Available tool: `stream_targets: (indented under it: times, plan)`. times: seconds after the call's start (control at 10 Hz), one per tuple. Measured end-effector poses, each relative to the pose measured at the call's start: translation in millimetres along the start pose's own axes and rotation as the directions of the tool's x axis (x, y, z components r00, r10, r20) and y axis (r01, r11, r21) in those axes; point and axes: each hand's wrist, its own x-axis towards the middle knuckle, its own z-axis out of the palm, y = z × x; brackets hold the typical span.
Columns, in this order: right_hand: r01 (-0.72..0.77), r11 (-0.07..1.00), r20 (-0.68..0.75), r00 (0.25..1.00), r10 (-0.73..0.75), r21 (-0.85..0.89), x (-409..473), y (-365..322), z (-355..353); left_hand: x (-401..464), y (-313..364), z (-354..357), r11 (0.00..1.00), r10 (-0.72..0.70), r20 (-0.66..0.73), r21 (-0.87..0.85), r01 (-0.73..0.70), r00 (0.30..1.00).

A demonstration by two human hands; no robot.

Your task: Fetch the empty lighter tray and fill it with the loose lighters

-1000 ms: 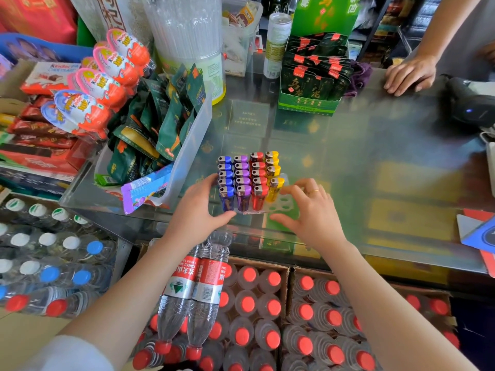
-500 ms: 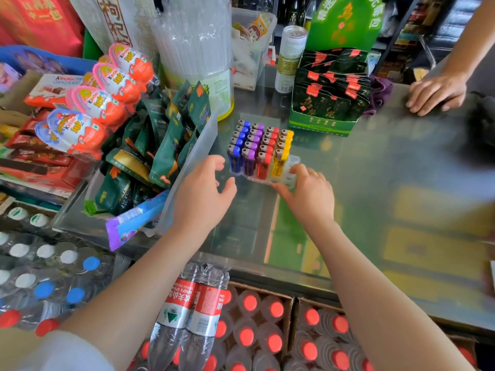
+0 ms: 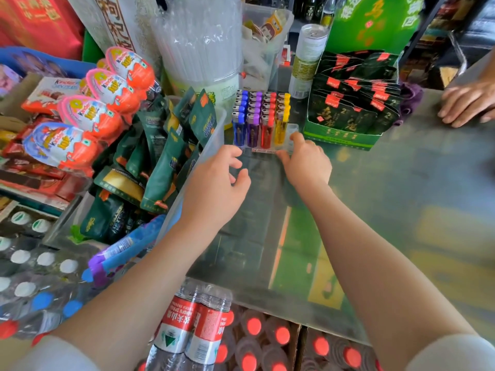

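Observation:
A clear plastic lighter tray [image 3: 291, 129] stands far back on the glass counter [image 3: 375, 199]. Upright lighters [image 3: 258, 121] fill it in blue, purple, red and yellow rows, and its right-hand slots show clear plastic. My right hand [image 3: 306, 162] touches the tray's front right corner, index finger along the side and thumb at the front edge. My left hand [image 3: 219, 183] hovers just short of the front left corner, fingers loosely curled, holding nothing.
A clear bin of green snack packets [image 3: 160, 156] flanks the tray on the left, and a green box of dark sachets [image 3: 351, 111] on the right. A can [image 3: 308, 60] and a straw tub [image 3: 203, 57] stand behind. Another person's hand [image 3: 466, 103] rests far right.
The tray has slid away from the counter's near edge to the back, between the bin and the green box. Both my hands followed it; my left hand has come off it.

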Motion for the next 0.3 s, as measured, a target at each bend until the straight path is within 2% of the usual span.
stream_targets:
  times: [0.2, 0.3]
  plan:
    - [-0.043, 0.998, 0.032, 0.998, 0.044, -0.045, 10, -7, 0, -14, -2, -7, 0.964, 0.217, -0.046, 0.170, -0.206, 0.975]
    - [-0.054, 0.998, 0.020, 0.998, 0.055, -0.025, 7, -11, -1, -22, -2, -10, 0.964, 0.224, -0.012, 0.146, -0.220, 0.974]
